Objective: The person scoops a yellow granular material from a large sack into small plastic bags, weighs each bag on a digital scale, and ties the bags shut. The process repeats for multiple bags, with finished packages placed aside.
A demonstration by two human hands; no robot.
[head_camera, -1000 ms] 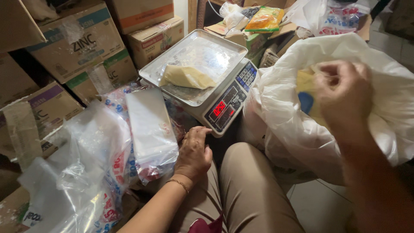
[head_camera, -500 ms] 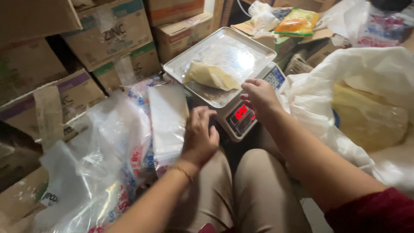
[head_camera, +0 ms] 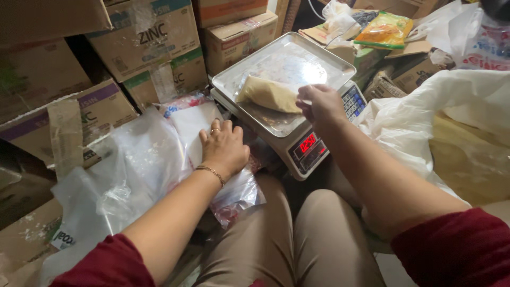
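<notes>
A small clear bag (head_camera: 268, 94) of pale yellow powder or grain lies on the steel tray (head_camera: 319, 58) of a digital scale (head_camera: 313, 146). Its near corner is pinched by the right hand (head_camera: 320, 103), the grip narrow around the film. The bag is judged light, soft and slumping, its film slick; it is best taken at the gathered open end so nothing spills. The left hand (head_camera: 223, 146) is laid flat, fingers spread, on a stack of thin, glossy empty plastic bags (head_camera: 143, 159). Cardboard boxes (head_camera: 143, 42) are stacked behind.
</notes>
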